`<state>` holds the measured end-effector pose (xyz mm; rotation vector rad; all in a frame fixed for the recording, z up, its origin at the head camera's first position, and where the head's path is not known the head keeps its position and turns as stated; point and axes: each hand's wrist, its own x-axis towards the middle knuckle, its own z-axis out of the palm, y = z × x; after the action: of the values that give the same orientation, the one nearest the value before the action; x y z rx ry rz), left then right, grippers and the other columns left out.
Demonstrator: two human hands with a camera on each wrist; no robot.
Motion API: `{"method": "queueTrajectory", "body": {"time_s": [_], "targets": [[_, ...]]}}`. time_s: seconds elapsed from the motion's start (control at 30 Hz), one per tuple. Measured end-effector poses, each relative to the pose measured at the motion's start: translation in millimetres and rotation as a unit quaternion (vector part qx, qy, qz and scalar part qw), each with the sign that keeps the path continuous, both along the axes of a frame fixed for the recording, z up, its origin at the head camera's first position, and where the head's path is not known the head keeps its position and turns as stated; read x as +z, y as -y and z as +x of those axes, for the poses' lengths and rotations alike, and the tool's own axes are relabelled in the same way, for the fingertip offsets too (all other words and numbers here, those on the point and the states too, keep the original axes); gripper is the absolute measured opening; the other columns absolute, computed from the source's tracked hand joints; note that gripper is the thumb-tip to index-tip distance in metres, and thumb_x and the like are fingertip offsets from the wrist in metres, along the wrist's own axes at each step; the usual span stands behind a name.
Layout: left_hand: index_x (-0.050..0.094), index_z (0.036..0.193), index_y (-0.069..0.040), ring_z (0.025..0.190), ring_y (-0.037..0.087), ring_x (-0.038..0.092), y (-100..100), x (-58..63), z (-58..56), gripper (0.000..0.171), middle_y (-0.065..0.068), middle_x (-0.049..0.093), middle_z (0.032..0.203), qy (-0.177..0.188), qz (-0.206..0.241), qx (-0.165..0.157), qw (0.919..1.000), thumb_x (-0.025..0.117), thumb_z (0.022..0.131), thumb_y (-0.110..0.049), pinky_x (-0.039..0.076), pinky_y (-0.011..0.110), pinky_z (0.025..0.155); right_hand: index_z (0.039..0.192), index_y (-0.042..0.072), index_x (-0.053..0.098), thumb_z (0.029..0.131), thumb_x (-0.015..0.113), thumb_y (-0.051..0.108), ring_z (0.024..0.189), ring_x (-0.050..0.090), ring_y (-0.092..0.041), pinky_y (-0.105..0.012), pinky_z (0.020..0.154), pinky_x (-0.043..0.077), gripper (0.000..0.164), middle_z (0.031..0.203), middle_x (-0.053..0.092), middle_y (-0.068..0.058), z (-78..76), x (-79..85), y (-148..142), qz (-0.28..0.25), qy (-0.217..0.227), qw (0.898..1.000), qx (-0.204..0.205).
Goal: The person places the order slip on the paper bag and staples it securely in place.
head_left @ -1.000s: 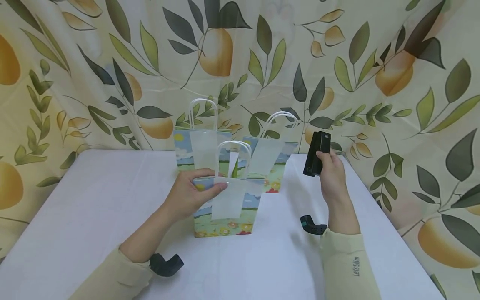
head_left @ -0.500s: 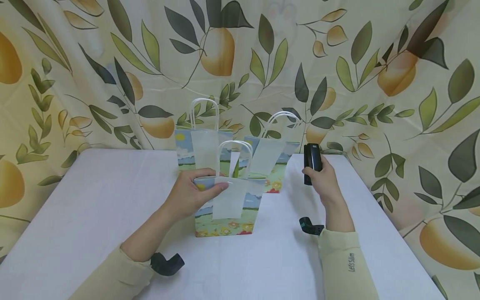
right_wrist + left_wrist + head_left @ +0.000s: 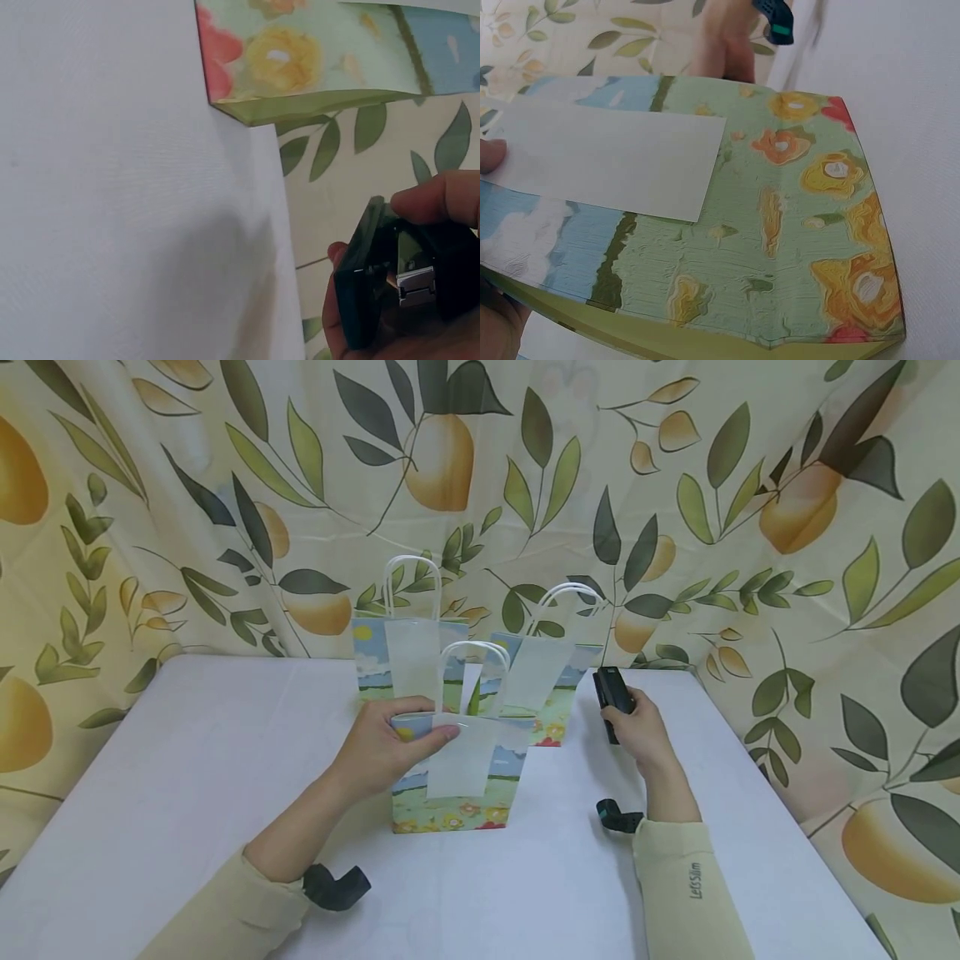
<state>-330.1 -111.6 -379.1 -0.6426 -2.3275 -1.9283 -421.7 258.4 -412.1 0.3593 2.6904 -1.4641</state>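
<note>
My left hand point(image 3: 386, 747) pinches the top left edge of the nearest paper gift bag point(image 3: 457, 814), thumb in front and fingers behind. This bag stands upright, printed with sky, meadow and flowers, with a white paper panel point(image 3: 622, 157) on its front and white handles point(image 3: 472, 647) above. To the right, my right hand point(image 3: 641, 727) grips a black stapler point(image 3: 615, 691), apart from the bags. Its metal nose point(image 3: 416, 286) shows in the right wrist view, with a gap between its two arms. Most fingers of the right hand are hidden behind the stapler.
Two matching bags stand behind: one at the back left point(image 3: 372, 660), one at the back right point(image 3: 564, 693). All are on a white-covered table point(image 3: 225, 752). A fruit-and-leaf patterned curtain point(image 3: 555, 510) hangs behind the table. Black wrist straps point(image 3: 336, 887) stick out from both sleeves.
My right hand has moved down and slightly left with the stapler, which has turned and now leans the other way. The left hand keeps its hold on the near bag.
</note>
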Motion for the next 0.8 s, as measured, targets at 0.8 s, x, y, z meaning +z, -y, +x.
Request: {"method": "queueTrajectory", "body": {"time_s": [0.8], "targets": [[0.081, 0.103, -0.015, 0.078, 0.014, 0.071, 0.4, -0.3, -0.4, 0.013, 0.001, 0.080, 0.101, 0.002, -0.001, 0.000, 1.0000, 0.081, 0.091, -0.020, 0.055, 0.025, 0.061, 0.158, -0.009, 0.026, 0.103, 0.048, 0.021, 0.137, 0.044, -0.044, -0.058, 0.115, 0.042, 0.067, 0.157, 0.037, -0.034, -3.5, -21.4, -0.4, 0.078, 0.079, 0.994, 0.025]]}}
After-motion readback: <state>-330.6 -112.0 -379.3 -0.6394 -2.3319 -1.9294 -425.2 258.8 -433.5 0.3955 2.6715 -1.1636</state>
